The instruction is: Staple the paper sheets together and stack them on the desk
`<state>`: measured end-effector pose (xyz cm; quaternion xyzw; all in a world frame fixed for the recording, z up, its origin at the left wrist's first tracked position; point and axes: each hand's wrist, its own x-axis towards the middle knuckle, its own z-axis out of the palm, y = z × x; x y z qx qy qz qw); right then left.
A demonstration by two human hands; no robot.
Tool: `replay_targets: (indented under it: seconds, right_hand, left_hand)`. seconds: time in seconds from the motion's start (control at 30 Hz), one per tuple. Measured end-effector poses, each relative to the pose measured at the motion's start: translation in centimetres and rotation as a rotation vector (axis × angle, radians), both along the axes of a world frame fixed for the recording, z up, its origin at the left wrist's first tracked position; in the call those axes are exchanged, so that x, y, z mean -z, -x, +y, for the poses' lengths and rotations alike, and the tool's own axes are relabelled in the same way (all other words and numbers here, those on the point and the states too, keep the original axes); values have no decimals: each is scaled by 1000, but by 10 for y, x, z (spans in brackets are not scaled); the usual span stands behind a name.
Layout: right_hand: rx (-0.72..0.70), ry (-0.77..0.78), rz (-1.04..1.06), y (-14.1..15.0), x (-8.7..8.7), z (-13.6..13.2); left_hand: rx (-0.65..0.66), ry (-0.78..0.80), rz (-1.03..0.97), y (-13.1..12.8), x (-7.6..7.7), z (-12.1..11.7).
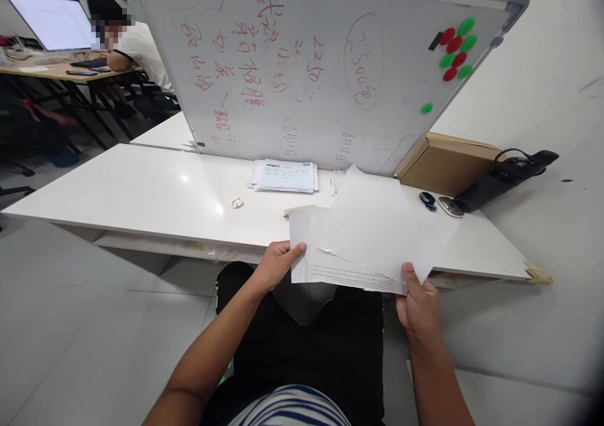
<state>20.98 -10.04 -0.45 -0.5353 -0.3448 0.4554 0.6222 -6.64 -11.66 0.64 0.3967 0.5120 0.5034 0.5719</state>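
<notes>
A loose bundle of white paper sheets [372, 234] is held over the near edge of a low white table [155, 193]. My left hand [276, 263] pinches the bundle's left edge, thumb on top. My right hand [418, 303] grips its lower right corner, thumb pressed on the top sheet. The sheets are fanned and uneven, with small print along the lowest one's bottom edge. My lap in dark trousers lies below the papers.
A stack of printed forms [284, 175] and a small white ring-like object [236, 203] lie on the table. A whiteboard [321, 67] with red writing and magnets leans at the back, beside a cardboard box [443, 162] and black device [504, 177]. A person sits at a far desk [56, 70].
</notes>
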Motion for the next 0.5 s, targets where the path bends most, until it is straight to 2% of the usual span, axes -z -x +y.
replay_targets:
  seconds: [0.27, 0.5]
  right_hand:
    - [33, 43, 24, 3, 10, -1]
    - [61, 19, 24, 2, 12, -2]
  left_hand:
    - [90, -32, 22, -2, 7, -3]
    - [93, -40, 93, 0, 6, -6]
